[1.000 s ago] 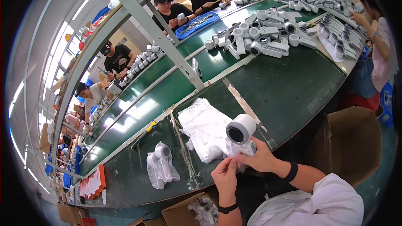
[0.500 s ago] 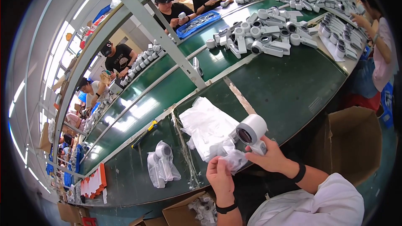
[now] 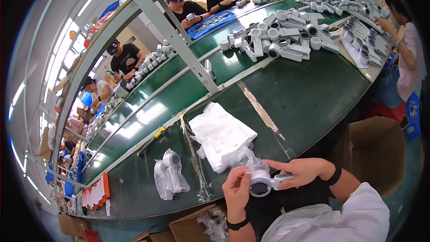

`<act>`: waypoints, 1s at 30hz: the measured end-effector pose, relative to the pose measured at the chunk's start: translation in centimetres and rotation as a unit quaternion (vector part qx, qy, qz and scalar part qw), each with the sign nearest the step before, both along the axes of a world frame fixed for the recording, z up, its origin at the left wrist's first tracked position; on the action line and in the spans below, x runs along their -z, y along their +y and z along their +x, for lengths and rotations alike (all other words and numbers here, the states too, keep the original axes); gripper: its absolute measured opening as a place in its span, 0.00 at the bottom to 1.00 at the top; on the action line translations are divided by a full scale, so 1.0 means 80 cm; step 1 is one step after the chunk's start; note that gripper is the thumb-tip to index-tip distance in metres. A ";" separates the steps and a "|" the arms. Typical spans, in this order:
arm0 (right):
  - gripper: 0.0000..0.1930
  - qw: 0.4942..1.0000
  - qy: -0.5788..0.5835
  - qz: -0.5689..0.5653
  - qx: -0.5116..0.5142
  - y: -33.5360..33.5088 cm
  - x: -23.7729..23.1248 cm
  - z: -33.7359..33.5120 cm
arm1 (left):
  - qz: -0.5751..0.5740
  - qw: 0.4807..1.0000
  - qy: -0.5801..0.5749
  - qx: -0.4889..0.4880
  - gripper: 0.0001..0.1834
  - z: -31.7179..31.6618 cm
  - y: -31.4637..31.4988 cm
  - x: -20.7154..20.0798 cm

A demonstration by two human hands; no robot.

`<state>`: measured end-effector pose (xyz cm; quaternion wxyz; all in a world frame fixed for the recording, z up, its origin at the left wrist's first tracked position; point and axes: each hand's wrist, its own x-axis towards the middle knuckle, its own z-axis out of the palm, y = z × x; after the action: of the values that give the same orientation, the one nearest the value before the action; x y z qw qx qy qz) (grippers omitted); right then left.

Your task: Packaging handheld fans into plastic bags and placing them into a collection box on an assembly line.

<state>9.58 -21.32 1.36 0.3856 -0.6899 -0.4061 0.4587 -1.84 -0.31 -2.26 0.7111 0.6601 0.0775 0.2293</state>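
Left hand: the left hand (image 3: 236,189) has thumb and fingertips pinched together on the crinkled film of a clear plastic bag (image 3: 249,157), right against the device's head.
Right hand: the right hand (image 3: 304,172) is clamped round the stubby handle, index finger stretched out toward the film.
Drum-headed device: the drum-headed device (image 3: 260,187), smooth and white with a grey ring round a dark, glossy disc, is held over the near edge of the workbench (image 3: 313,94), a flat, dark green top.
White sheets: just beyond the hands, a stack of thin, limp white sheets (image 3: 221,134).
Bagged piece: to the left, a wrapped device (image 3: 171,175) in wrinkled, see-through film.
Cutter: a slim yellow-and-black utility knife (image 3: 151,141) near it.
Pile: farther off, a jumbled heap of hard, rounded grey-white devices (image 3: 280,36).
Carton: right of the bench, a plain brown cardboard box (image 3: 376,154).
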 end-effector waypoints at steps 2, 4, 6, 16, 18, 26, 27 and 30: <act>0.42 0.999 -0.011 0.006 -0.035 0.006 0.006 0.006 | 0.014 1.000 -0.001 0.012 0.05 -0.006 0.007 -0.004; 0.40 0.999 0.009 -0.013 -0.037 0.013 0.004 0.007 | 0.003 0.999 -0.012 0.036 0.05 -0.011 0.013 -0.007; 0.37 1.000 0.030 -0.001 0.007 0.018 -0.001 0.001 | 0.034 0.999 -0.012 0.006 0.04 -0.017 0.015 -0.006; 0.36 0.947 0.171 0.158 0.220 0.033 0.034 -0.029 | 0.308 0.940 -0.093 -0.111 0.04 -0.006 -0.012 -0.001; 0.35 0.936 0.179 0.166 0.253 0.038 0.030 -0.032 | 0.343 0.925 -0.117 -0.117 0.03 -0.008 -0.015 0.002; 0.34 0.909 0.223 0.200 0.290 0.050 0.044 -0.038 | 0.258 0.961 -0.093 0.025 0.05 -0.005 -0.024 0.005; 0.34 0.903 0.233 0.211 0.293 0.051 0.048 -0.038 | 0.249 0.965 -0.076 -0.007 0.06 -0.005 -0.027 0.002; 0.35 0.928 0.165 0.169 0.288 0.050 0.031 -0.041 | 0.188 0.978 0.013 -0.091 0.07 -0.011 -0.017 0.023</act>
<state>6.31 -17.33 -1.14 0.6738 -0.6160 -0.1921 0.3600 -2.73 -1.70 -4.14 0.5493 0.7754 0.1019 0.2943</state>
